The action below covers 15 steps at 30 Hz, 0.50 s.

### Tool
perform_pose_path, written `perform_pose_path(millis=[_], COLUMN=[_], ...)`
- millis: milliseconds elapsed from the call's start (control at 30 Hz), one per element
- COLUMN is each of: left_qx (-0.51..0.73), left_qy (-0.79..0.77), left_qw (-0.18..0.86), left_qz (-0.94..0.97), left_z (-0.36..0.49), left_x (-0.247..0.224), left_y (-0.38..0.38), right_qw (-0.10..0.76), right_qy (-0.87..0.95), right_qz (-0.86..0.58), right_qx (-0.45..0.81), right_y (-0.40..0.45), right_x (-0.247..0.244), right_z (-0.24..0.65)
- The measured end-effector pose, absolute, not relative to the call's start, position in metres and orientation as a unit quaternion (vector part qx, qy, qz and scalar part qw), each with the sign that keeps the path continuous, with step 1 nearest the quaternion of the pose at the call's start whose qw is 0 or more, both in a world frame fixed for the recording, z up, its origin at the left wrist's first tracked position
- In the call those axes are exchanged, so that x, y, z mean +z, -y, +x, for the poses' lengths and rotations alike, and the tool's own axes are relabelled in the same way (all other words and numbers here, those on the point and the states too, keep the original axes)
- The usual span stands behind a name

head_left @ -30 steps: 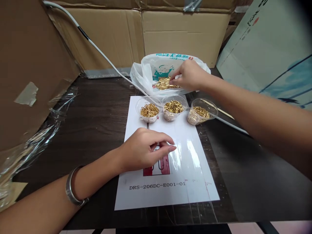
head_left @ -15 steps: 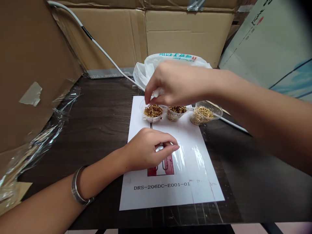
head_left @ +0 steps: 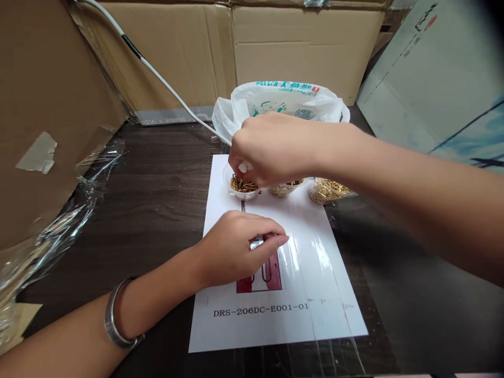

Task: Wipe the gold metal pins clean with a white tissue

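My right hand (head_left: 271, 147) reaches over the left clear plastic cup (head_left: 227, 178), its fingers bent down to the thin gold metal pins (head_left: 243, 185) inside. Its fingertips are partly hidden, and a small white bit (head_left: 244, 166) shows between the fingers. My left hand (head_left: 240, 247) rests on the printed sheet (head_left: 323, 294), over a red and white drawing (head_left: 271, 278). Thumb and forefinger meet in a pinch there; whatever they hold does not show. Two more cups of gold pins, a middle cup (head_left: 280, 191) and a right cup (head_left: 323, 194), stand partly behind my right hand and forearm.
A white plastic bag (head_left: 224, 118) stands open behind the cups. Cardboard (head_left: 177, 63) walls the back and left side, and a pale printed panel (head_left: 413, 89) leans at right. A white cable (head_left: 169, 89) runs down toward the cups across the dark table (head_left: 165, 184).
My right hand has come down from above the left cup to the pins in it. My left hand keeps its pinch over the sheet. The view has shifted slightly.
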<state>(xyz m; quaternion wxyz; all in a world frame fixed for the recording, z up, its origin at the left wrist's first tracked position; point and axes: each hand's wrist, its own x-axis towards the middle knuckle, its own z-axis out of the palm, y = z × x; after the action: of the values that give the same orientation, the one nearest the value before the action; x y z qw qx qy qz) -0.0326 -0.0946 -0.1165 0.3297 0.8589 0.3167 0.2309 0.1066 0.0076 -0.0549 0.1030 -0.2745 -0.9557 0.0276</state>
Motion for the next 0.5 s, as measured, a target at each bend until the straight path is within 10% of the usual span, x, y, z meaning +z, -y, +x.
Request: perform_pose_path(millis=[500], left_qx=[0.336], left_qy=[-0.330], left_qw=[0.293], left_qz=[0.832], left_z=[-0.031], left_x=[-0.106], left_y=[0.104], right_qw=[0.298], right_qy=[0.821], right_qz=[-0.463], right_qx=[0.153], right_y=[0.128], right_x=[-0.076], right_z=[0.168])
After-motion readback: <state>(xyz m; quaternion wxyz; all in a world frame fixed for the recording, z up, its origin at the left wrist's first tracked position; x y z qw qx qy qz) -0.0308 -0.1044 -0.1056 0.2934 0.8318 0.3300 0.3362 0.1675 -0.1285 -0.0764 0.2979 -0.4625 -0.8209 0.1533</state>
